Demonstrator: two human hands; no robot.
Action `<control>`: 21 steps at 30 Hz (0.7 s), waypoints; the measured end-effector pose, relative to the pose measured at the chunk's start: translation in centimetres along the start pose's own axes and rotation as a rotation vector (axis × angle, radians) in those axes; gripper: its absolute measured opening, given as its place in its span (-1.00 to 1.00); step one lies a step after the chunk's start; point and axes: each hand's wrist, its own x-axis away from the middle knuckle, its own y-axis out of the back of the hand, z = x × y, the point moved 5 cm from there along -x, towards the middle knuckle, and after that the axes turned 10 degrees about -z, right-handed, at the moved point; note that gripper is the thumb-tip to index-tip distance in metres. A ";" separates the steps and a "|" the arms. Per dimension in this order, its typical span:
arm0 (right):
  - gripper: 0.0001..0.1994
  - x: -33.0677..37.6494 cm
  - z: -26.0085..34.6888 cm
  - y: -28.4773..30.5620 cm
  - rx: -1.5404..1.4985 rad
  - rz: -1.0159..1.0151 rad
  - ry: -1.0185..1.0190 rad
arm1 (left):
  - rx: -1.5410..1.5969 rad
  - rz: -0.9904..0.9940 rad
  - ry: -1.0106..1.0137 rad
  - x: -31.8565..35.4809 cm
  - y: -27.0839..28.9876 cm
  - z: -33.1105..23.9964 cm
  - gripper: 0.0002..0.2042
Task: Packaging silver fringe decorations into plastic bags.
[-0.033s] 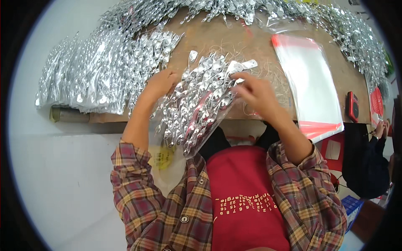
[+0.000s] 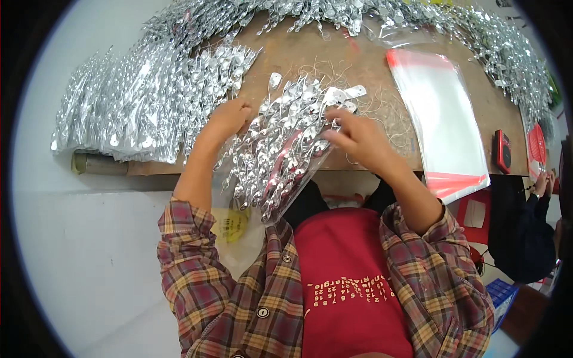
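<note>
In front of me a clear plastic bag (image 2: 307, 179) holds a bunch of silver twisted spiral ornaments (image 2: 271, 158). The bag tilts over the table's near edge, its lower end towards my lap. My left hand (image 2: 230, 119) is closed at the upper left rim of the bag, fingers curled; the pinch itself is partly hidden. At the upper right of the bunch, my right hand (image 2: 358, 137) has thumb and forefinger apart, slightly blurred, beside the bag's edge. White tags (image 2: 343, 95) with thin strings stick out near its fingertips.
Silver ornaments (image 2: 128, 101) are heaped at the left and along the table's far side. Clear bags with red ends (image 2: 441, 113) lie stacked right of my hand. Beyond are a red device (image 2: 502, 152), a red basket (image 2: 537, 144) and another person's hands (image 2: 542, 184).
My right hand has shifted slightly, its thumb and forefinger moving a little left over the bag's upper right edge. My left hand and the bag stay nearly still.
</note>
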 end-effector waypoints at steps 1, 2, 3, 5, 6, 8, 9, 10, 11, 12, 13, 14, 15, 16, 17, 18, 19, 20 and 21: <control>-0.69 1.0 -0.3 -1.6 -0.031 0.273 -0.140 | 0.002 0.001 -0.010 -0.1 -0.2 -0.9 -0.83; -0.74 1.3 -0.9 -1.9 -0.035 0.192 -0.098 | -0.035 0.048 0.015 -0.1 -0.7 -1.8 -0.87; -0.74 1.3 -1.3 -1.4 -0.030 0.185 -0.096 | -0.073 0.095 0.042 -0.1 -1.0 -2.4 -0.90; -0.80 2.9 -1.4 -3.0 -0.407 0.632 -0.553 | -0.007 0.204 0.071 -0.7 -0.9 -1.9 -0.90; -0.80 3.1 -1.5 -3.0 -0.409 0.634 -0.545 | -0.048 0.305 0.065 -0.6 -1.0 -1.6 -0.87; -0.84 3.7 -2.6 -3.0 -0.564 0.603 -0.585 | -0.076 0.430 0.014 -0.2 -1.5 -2.5 -0.81; -0.84 4.0 -3.0 -3.0 -0.563 0.600 -0.585 | -0.076 0.431 0.011 -0.1 -1.5 -2.8 -0.81; -0.84 4.0 -3.2 -2.6 -0.552 0.494 -0.481 | -0.090 0.416 -0.009 0.1 -1.3 -3.2 -0.81; -0.85 3.9 -3.3 -2.0 -0.539 0.389 -0.378 | -0.103 0.402 -0.029 0.3 -1.4 -3.5 -0.80; -0.85 4.3 -3.8 -1.9 -0.539 0.390 -0.377 | -0.103 0.401 -0.028 0.3 -1.7 -3.6 -0.80; -0.85 4.4 -4.1 -1.5 -0.529 0.378 -0.355 | -0.070 0.389 0.009 0.4 -2.0 -3.8 -0.80; -0.86 4.5 -4.4 -1.2 -0.520 0.366 -0.332 | -0.037 0.378 0.046 0.4 -2.2 -3.9 -0.79; -0.86 4.7 -4.5 -0.9 -0.519 0.368 -0.330 | -0.035 0.375 0.047 0.3 -2.3 -4.3 -0.79; -0.86 4.7 -4.5 -0.6 -0.503 0.349 -0.332 | 0.033 0.430 0.120 0.6 -2.4 -4.8 -0.79; -0.85 4.7 -4.6 -0.2 -0.486 0.329 -0.334 | 0.101 0.486 0.192 0.8 -2.6 -5.1 -0.78; -0.85 4.7 -4.8 -0.2 -0.487 0.328 -0.333 | 0.100 0.484 0.192 0.7 -2.7 -4.9 -0.78; -0.85 4.7 -5.2 -0.3 -0.503 0.304 -0.341 | 0.184 0.458 0.189 0.6 -2.8 -5.0 -0.79; -0.84 4.7 -5.4 -0.2 -0.520 0.279 -0.349 | 0.268 0.432 0.186 0.4 -2.8 -5.2 -0.80; -0.84 4.7 -5.4 0.0 -0.522 0.275 -0.348 | 0.264 0.432 0.184 0.6 -2.8 -5.1 -0.80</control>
